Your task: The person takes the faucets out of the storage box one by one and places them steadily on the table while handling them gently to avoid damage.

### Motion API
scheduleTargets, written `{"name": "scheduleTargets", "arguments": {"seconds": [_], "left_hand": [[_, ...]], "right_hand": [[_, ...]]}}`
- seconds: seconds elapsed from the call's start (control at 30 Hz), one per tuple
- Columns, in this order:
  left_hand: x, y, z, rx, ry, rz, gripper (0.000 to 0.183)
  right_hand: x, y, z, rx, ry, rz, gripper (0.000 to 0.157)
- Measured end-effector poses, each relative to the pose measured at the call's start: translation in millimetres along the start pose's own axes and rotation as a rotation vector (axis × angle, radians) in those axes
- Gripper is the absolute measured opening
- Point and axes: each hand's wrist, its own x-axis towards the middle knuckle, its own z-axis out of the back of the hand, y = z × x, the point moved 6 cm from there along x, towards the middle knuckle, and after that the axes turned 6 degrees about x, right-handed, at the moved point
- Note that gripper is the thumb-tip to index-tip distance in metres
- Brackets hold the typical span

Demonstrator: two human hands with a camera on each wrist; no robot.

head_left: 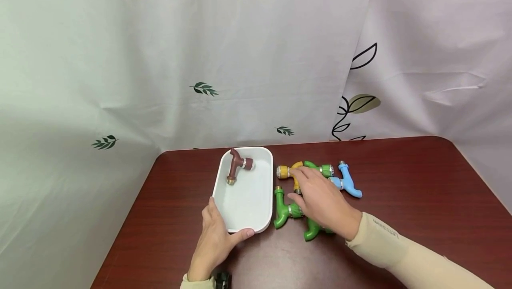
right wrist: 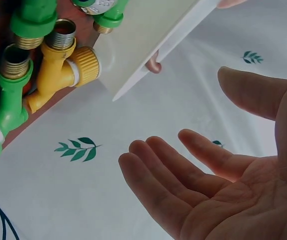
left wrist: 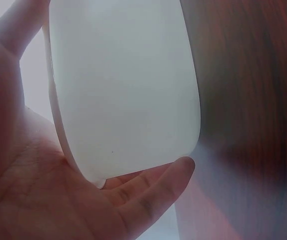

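My left hand (head_left: 213, 239) grips a white tray (head_left: 244, 229) at its near left corner, thumb over the near rim and fingers along the side. In the left wrist view the tray's outer wall (left wrist: 123, 90) fills the palm. A brown tap (head_left: 237, 164) lies inside the tray, at its far left. My right hand (head_left: 320, 198) hovers over several taps to the right of the tray, its fingers loosely extended and holding nothing in the right wrist view. Closest to its fingertips is a yellow tap (head_left: 283, 172), with its wide knob towards the tray.
Around the right hand lie several green taps, one (head_left: 282, 211) right beside the tray and another (head_left: 312, 230) partly hidden under the wrist. A light blue tap (head_left: 349, 183) lies at the right of the group. The dark red table (head_left: 416, 191) ends at a white patterned curtain (head_left: 248, 58).
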Motion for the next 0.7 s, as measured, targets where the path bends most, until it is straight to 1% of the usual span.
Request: {"name": "scheduleTargets", "arguments": {"seconds": [0.2,0.47,0.7], "left_hand": [[0.3,0.0,-0.3,-0.003,0.005,0.005,0.142],[0.1,-1.3,0.6,-0.005,0.003,-0.01,0.143],[-0.1,-1.6,0.5,0.001,-0.009,-0.02,0.142]], "right_hand": [[11.0,5.1,-1.7,0.019,0.005,-0.007,0.056],[27.0,15.6,-10.2,0.086,-0.01,0.007,0.051],[39.0,23.3,-20.8,0.114,0.016,-0.006,0.051]]}}
